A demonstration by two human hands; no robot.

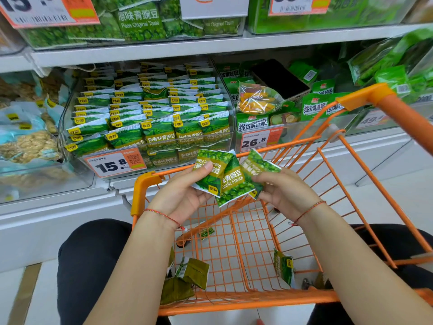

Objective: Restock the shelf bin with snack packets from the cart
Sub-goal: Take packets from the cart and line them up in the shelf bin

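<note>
Head view, looking down over an orange wire cart (234, 221) parked against a shop shelf (145, 49).

Left hand (180, 195), above the cart's far rim: fingers curled round two overlapping garlic-flavour green pea packets (219, 177), thumb pressed on the front of the upper one.

Right hand (284, 191), just beside the left, also above the cart: fingers pinching a third green pea packet (257, 168), its edge touching the two in the left hand. Thin red string bracelets on both wrists.

Clear shelf bin (150, 113), directly beyond the cart's far rim: nearly full of matching pea packets standing in rows, price tag marked 15.8 (116, 163) clipped to its front.

Loose packets (187, 277) on the cart floor near its close left corner; one small packet (207, 232) nearer the cart's middle; another packet (284, 266) upright against the wire on the cart's right side.

Neighbouring bin (264, 109), right of the pea bin: mixed fruit-and-vegetable crisp bags, tag marked 26.8 (255, 141).

Upper shelf, above the pea bin: original-taste pea packets (138, 22).
</note>
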